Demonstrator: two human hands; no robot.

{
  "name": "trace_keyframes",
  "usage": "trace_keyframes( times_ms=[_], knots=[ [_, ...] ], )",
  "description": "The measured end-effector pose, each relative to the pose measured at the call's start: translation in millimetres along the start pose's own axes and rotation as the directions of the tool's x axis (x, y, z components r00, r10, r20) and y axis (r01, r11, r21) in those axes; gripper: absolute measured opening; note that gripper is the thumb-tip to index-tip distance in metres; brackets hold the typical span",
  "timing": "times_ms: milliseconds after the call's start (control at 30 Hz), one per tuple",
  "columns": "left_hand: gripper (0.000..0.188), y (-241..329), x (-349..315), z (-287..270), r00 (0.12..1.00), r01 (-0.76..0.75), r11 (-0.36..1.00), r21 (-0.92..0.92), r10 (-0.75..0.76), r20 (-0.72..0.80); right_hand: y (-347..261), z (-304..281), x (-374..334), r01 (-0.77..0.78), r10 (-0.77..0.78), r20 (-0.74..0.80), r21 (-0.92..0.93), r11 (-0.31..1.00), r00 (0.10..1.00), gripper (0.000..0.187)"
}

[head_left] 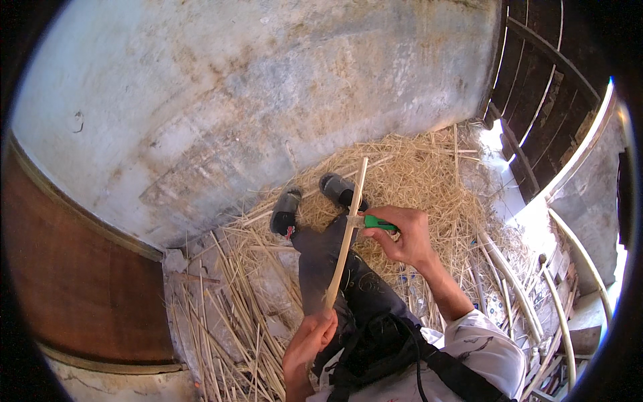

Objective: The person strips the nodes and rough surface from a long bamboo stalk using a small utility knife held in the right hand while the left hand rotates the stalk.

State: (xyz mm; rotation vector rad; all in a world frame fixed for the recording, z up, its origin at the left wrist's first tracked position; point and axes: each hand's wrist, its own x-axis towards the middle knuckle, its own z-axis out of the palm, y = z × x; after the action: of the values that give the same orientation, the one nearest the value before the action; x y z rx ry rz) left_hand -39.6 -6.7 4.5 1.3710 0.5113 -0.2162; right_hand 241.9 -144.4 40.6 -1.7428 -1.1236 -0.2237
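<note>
Here the left hand [309, 340] clasps a pale strip [343, 253] at its seven-o'clock end. The right hand [407, 236] grips a green tool [380, 222].

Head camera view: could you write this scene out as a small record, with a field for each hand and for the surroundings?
Left hand: gripping the lower end of a long, pale, wood-like strip
Right hand: holding a small green-handled tool, its front end at the strip
Feet: dark grey shoes
Floor beyond the hands: a heap of fine straw-coloured shavings
Floor at left: loose thin pale sticks
Wall: stained grey-white surface
</note>
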Motion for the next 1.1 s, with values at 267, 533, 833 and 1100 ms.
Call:
trace_keyframes(
  times_ms=[267,533,833,1100],
  knots=[
    [0.058,-3.7,4.3,0.7,0.997,0.031,0.998,-0.061,-0.027,0.066,17.2,5.8,5.6,-0.041,0.041,0.027,-0.001,0.999,0.999,0.03],
    [0.057,1.3,7.3,-4.0,0.996,0.068,0.988,-0.14,-0.058,0.074,24.1,16.7,12.8,0.0,-0.003,-0.066,-0.043,0.999,0.998,0.029],
    [0.054,-46.7,-28.6,-23.2,0.99,0.139,0.988,-0.071,-0.14,-0.004,124.4,-32.9,33.7,-0.45,0.449,-0.439,0.109,0.886,0.778,0.043],
    [0.051,-21.6,-19.3,-28.9,0.991,0.006,0.991,-0.136,-0.024,-0.134,84.1,-32.9,17.4,-0.461,0.442,-0.134,-0.199,0.865,0.887,0.039]
  ],
)
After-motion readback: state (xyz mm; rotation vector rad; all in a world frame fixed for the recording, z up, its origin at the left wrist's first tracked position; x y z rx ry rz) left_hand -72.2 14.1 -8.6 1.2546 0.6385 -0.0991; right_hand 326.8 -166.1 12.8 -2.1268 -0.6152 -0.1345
